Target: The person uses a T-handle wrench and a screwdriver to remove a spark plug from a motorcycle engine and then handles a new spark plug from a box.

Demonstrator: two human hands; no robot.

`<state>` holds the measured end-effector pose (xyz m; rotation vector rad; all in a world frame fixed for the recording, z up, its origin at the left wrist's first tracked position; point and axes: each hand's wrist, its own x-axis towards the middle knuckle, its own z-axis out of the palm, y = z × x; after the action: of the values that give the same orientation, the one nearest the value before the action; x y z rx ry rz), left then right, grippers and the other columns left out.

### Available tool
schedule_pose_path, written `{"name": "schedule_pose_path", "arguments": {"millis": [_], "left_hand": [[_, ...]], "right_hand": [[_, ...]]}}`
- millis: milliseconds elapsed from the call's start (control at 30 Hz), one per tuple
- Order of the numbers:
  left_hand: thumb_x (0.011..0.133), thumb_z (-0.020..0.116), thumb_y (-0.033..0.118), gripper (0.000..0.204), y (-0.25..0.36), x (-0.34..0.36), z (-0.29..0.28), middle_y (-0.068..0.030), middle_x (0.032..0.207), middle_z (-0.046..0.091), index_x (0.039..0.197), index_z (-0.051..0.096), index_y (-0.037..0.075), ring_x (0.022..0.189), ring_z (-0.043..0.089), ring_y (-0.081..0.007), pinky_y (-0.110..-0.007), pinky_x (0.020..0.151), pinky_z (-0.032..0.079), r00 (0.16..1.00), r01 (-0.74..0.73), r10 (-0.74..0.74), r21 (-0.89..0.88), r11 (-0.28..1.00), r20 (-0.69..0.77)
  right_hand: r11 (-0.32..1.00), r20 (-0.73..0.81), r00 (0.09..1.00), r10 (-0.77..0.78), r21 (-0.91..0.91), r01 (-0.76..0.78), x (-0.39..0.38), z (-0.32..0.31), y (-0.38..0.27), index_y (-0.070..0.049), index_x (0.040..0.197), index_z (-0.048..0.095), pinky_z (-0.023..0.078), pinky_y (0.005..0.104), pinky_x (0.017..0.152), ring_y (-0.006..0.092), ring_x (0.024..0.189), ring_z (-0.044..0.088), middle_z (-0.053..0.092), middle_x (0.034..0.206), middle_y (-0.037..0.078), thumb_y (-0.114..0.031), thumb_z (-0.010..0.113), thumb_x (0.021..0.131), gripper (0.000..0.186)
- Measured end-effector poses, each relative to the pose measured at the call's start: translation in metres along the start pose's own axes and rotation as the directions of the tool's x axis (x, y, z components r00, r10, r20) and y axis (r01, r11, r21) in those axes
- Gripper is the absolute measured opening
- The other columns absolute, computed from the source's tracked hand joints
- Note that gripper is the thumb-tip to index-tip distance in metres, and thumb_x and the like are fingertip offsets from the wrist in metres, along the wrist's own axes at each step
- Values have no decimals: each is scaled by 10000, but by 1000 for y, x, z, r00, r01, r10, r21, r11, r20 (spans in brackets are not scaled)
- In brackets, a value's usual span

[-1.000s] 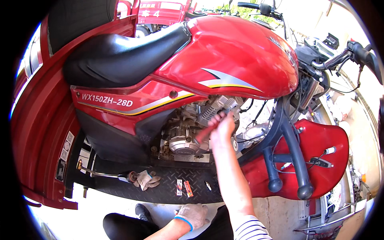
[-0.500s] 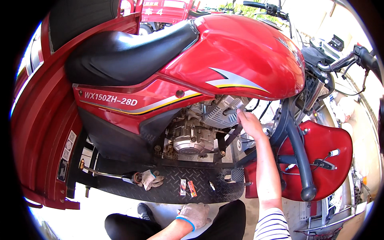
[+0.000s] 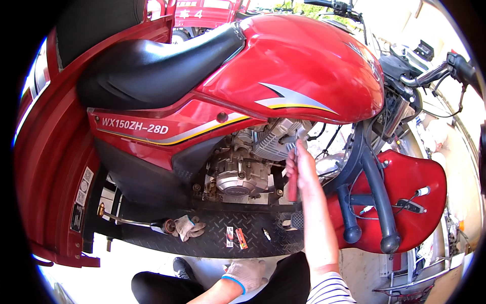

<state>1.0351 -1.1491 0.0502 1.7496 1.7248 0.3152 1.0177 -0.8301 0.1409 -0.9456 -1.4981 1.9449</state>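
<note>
The right hand (image 3: 302, 166) has its fingers closed round the red tool (image 3: 292, 188), at the right end of the engine fins (image 3: 272, 146); whether its tip touches them is unclear. Were the tool to slip, bare knuckles could scrape metal. A bumping forearm (image 3: 320, 223) could roll the plug (image 3: 266, 234) off the footboard (image 3: 202, 247). Nearer, whether the gloved left hand (image 3: 247, 273) grips anything cannot be told.
</note>
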Motion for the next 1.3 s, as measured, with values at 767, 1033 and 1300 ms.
{"name": "schedule_pose_path", "arguments": {"millis": [767,1033,1300], "left_hand": [[902,714,437,503,1,-6,4,-229,1015,718,1089,647,-25,993,713,-414,-491,855,575,997,80,-80,19,997,23],[901,721,438,503,1,-4,2,-221,1052,710,1100,651,-18,987,719,-407,-487,841,584,999,46,-46,34,998,24],[908,709,432,504,9,2,-4,-233,1083,704,1109,656,-28,1024,710,-416,-495,858,577,999,39,-39,7,999,25]], "right_hand": [[934,-145,989,-24,348,74,1,23,23,-167,790,418,307,309,517,138,535,346,328,635,-33,-716,448,1018,595],[213,72,893,-445,-960,183,2,-32,-36,-26,1072,748,505,549,894,510,1026,656,707,976,312,-578,335,1080,690],[746,-113,955,-275,-651,138,26,-34,5,-14,715,611,498,419,586,296,585,610,605,636,146,-673,335,1065,795]]}}
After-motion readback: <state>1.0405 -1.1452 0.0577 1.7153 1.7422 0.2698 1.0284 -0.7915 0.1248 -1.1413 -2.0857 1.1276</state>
